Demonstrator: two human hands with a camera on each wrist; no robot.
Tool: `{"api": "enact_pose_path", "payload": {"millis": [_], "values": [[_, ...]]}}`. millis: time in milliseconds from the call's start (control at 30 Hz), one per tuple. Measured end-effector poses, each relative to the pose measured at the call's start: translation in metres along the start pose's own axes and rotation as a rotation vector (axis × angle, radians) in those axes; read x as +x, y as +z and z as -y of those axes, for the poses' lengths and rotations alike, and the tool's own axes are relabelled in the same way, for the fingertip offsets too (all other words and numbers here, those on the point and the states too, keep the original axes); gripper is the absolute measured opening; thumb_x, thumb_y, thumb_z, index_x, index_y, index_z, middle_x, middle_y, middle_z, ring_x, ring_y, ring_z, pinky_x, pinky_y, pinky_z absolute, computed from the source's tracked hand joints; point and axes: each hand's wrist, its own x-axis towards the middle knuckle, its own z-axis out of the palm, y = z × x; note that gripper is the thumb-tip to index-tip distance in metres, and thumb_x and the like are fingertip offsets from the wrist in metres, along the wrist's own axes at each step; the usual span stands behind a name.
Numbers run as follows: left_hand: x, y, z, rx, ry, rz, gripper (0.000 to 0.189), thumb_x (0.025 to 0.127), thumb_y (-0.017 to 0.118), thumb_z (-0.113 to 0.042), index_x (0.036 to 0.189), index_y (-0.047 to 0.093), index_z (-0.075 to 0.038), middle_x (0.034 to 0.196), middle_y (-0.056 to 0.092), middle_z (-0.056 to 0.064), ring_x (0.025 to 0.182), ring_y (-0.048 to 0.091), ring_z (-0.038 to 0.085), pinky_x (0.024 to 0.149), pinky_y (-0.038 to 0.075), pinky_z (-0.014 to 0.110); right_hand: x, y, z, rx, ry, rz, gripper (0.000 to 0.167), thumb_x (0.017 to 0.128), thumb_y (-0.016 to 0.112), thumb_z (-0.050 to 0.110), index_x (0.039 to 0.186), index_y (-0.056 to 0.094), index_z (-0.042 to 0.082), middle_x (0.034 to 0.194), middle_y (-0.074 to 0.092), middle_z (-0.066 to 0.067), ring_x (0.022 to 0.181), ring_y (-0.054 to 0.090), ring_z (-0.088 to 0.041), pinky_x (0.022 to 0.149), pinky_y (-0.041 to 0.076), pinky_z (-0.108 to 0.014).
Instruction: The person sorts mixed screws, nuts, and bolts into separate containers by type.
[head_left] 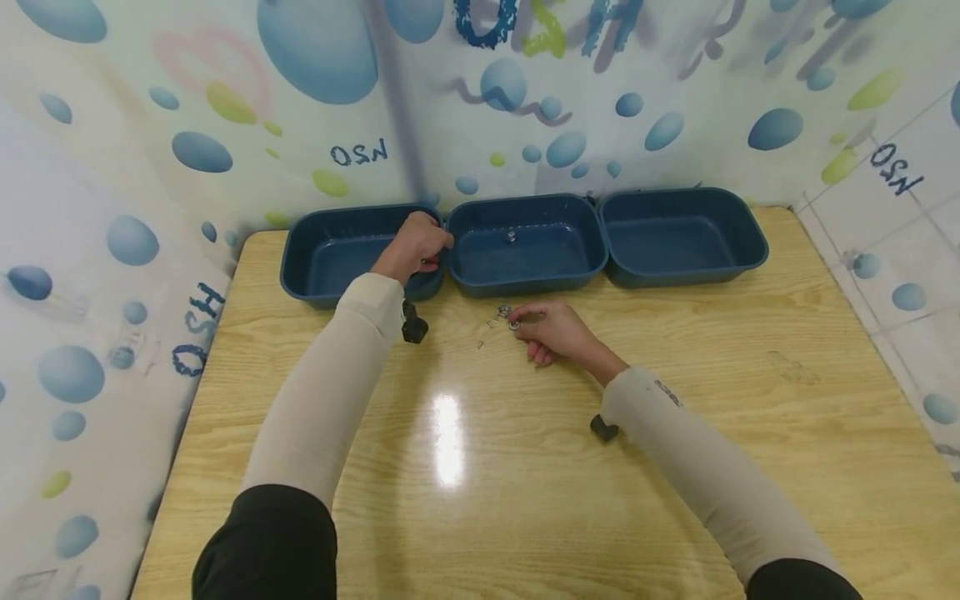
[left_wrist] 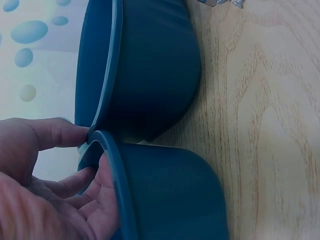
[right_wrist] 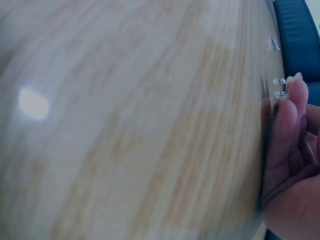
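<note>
My left hand is at the right end of the left blue bin. In the left wrist view, one digit meets the rim where two bins adjoin, and the other fingers curl inside the left bin's wall. My right hand is low over the table in front of the middle bin. Its thumb and forefinger pinch a small round metal piece. Another round metal piece lies just beyond those fingertips. A small screw also shows on the wood in the right wrist view.
A third blue bin stands at the right of the row, against the patterned wall. Inside the middle bin lies a small metal piece. The wood table reflects a bright light. Another tiny metal piece lies nearer.
</note>
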Motion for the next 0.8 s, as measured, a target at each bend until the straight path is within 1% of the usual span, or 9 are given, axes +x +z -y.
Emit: {"api": "enact_pose_path", "payload": {"millis": [67, 300, 533, 667, 800], "values": [[-0.0006, 0.0003, -0.0002, -0.003, 0.003, -0.001, 0.022, 0.097, 0.057, -0.013, 0.087, 0.037, -0.016, 0.109, 0.045, 0.001, 0.087, 0.05, 0.021, 0.084, 0.054, 0.036, 0.0003, 0.0, 0.0004, -0.01, 0.005, 0.0, 0.024, 0.092, 0.067, 0.015, 0.116, 0.069, 0.017, 0.056, 0.062, -0.009, 0.041, 0.056, -0.014, 0.042, 0.052, -0.033], [0.0008, 0.0018, 0.0018, 0.001, 0.009, -0.009, 0.029, 0.097, 0.057, -0.014, 0.081, 0.033, -0.015, 0.106, 0.044, 0.002, 0.084, 0.049, 0.021, 0.088, 0.053, 0.039, 0.0, 0.0, 0.0024, -0.031, 0.004, 0.018, 0.026, 0.093, 0.065, 0.014, 0.119, 0.068, 0.016, 0.056, 0.062, -0.009, 0.041, 0.056, -0.014, 0.042, 0.051, -0.032], [0.001, 0.0024, 0.0018, 0.012, 0.01, -0.009, 0.029, 0.097, 0.057, -0.015, 0.081, 0.033, -0.016, 0.109, 0.045, 0.002, 0.087, 0.05, 0.022, 0.086, 0.053, 0.038, -0.0007, -0.0002, 0.0025, -0.037, 0.007, 0.016, 0.025, 0.093, 0.066, 0.014, 0.118, 0.068, 0.014, 0.056, 0.062, -0.009, 0.041, 0.056, -0.014, 0.042, 0.051, -0.032], [0.0013, 0.0025, 0.0012, 0.011, 0.01, -0.008, 0.022, 0.097, 0.057, -0.014, 0.086, 0.038, -0.016, 0.113, 0.046, 0.003, 0.091, 0.051, 0.022, 0.086, 0.053, 0.037, -0.0004, -0.0003, 0.0017, -0.035, 0.002, 0.009, 0.025, 0.093, 0.066, 0.014, 0.118, 0.068, 0.013, 0.056, 0.062, -0.009, 0.041, 0.056, -0.014, 0.041, 0.051, -0.032], [0.0008, 0.0024, 0.0009, 0.017, 0.008, -0.013, 0.02, 0.097, 0.057, -0.015, 0.087, 0.039, -0.015, 0.112, 0.046, 0.003, 0.089, 0.05, 0.022, 0.085, 0.053, 0.037, -0.0004, 0.0, 0.0017, -0.027, -0.006, 0.007, 0.026, 0.093, 0.066, 0.014, 0.119, 0.067, 0.012, 0.056, 0.062, -0.01, 0.041, 0.056, -0.014, 0.042, 0.052, -0.033]]}}
